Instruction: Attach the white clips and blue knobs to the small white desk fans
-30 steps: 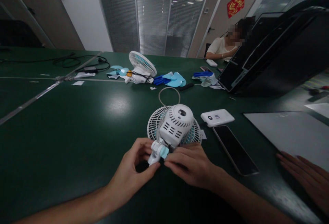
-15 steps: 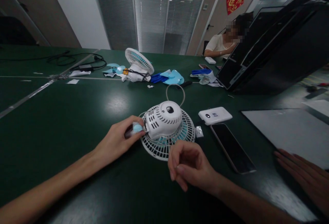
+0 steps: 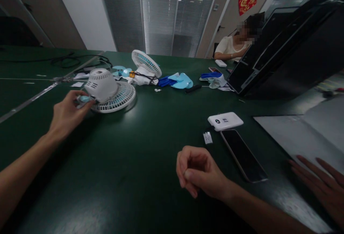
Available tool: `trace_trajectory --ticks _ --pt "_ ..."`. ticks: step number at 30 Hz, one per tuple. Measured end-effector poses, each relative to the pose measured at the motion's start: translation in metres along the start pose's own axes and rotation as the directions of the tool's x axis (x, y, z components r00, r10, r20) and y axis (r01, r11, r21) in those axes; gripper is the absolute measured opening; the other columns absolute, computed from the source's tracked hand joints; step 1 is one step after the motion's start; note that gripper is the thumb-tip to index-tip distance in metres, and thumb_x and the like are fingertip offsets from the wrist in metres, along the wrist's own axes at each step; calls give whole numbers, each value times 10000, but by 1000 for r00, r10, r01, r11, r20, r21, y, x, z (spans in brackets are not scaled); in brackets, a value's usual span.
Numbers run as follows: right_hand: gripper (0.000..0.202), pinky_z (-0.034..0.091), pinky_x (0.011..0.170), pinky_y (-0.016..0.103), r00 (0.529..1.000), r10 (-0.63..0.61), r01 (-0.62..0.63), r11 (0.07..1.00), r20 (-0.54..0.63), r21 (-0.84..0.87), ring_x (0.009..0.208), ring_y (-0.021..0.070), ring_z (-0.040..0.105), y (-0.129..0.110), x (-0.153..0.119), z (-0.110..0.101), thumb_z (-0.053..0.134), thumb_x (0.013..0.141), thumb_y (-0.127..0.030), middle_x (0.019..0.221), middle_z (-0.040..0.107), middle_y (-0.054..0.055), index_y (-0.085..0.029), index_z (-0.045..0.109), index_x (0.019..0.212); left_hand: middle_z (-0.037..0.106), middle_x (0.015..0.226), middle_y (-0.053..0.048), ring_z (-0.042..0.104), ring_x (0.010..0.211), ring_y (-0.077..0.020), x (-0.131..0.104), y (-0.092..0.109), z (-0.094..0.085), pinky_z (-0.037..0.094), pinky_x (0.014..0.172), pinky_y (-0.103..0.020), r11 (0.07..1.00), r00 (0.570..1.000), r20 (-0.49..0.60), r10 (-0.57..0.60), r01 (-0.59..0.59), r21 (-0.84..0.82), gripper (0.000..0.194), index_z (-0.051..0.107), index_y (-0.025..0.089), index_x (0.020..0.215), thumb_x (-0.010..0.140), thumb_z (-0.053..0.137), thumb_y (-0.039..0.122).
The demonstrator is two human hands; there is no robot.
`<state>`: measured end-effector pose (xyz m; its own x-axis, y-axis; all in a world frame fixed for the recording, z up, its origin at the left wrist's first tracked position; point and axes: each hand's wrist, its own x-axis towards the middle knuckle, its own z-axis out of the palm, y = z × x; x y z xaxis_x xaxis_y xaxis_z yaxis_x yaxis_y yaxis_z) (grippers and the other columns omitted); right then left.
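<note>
From the head view, your left arm reaches out from the lower left edge, forearm slanting up and forward, with the left hand well away from your body. Its thumb and fingers are closed in a pinch around the mount at the base of a white clip-on fan, right by the light-blue knob. The fan is face down at the left of the green table, motor housing up and grille below (whether the rim touches the tabletop, you cannot tell from here).

Your right forearm comes in from the lower right, and the right hand hovers near the middle. Its fingers are loosely curled, thumb tip near the index finger, with a hollow at the palm and nothing seen in its hold. Nearest to it is a small silvery packet; a dark-screened smartphone lies to its right, just beside a white oblong device.

A co-worker's hand spreads flat at the right, by the grey board. Farther back stands a second fan, its grille tilted up.
</note>
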<state>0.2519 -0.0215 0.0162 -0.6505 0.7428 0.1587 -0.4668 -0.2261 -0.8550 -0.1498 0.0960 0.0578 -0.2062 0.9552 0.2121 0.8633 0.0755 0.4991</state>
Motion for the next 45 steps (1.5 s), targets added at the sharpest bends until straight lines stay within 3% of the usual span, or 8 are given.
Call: trace_trajectory --ticks 8,15,24,27,31,39,43,45 --pt "145 368 406 106 996 89 -89 996 14 25 474 23 540 -3 0 -2 684 914 -266 768 682 -10 -164 589 951 554 917 9 534 845 -223 24 -77 -1 435 812 -314 983 928 -368 -62 121 140 566 522 157 1321 876 634 488" --pt "141 356 410 114 1000 24 -24 1000 12 -1 489 20 542 -1 1 -1 673 915 -254 825 676 -1 -170 561 936 535 1173 -87 506 1099 -322 17 -78 0 422 941 -433 977 906 -423 -19 107 185 584 495 127 1371 934 543 510" --pt "146 379 442 142 1000 13 -19 977 -26 -213 595 48 576 7 6 -11 610 925 -283 1004 645 35 -187 555 1021 409 1348 -73 528 1090 -312 13 -74 2 460 876 -390 974 890 -453 49 58 219 467 495 247 1424 998 490 437" --pt "193 387 488 178 998 -43 8 851 -55 -524 606 61 546 5 6 -12 498 925 -182 964 639 28 -187 629 1066 366 1410 -69 508 1118 -304 9 -66 3 447 878 -369 965 895 -437 89 31 260 443 468 244 1432 1029 428 424" --pt "256 362 588 229 983 -161 157 468 91 -870 599 75 477 3 5 -8 418 871 -87 677 522 -30 -167 625 742 336 1472 -90 432 1249 -335 8 -62 4 397 983 -410 957 880 -451 153 -17 290 423 466 207 1410 1036 436 402" --pt "82 316 505 200 993 -74 110 379 88 -919 498 50 421 7 5 -1 569 908 -252 625 460 -81 -182 596 873 418 1493 -143 336 1371 -387 9 -66 1 288 1061 -539 878 861 -344 375 -209 431 408 501 180 1391 1024 489 358" --pt "104 364 561 207 990 -77 140 311 122 -940 552 55 492 9 6 -3 544 927 -241 681 556 -60 -181 629 926 604 1331 -146 376 1351 -349 11 -70 4 240 1065 -526 845 875 -298 381 -199 496 445 504 163 1410 1041 423 399" --pt "106 369 579 211 988 -72 150 296 135 -943 573 57 514 10 7 -3 547 924 -234 694 576 -57 -183 638 942 660 1248 -146 428 1292 -340 18 -77 7 246 1051 -514 870 875 -360 324 -127 476 477 552 154 1374 1033 409 455"
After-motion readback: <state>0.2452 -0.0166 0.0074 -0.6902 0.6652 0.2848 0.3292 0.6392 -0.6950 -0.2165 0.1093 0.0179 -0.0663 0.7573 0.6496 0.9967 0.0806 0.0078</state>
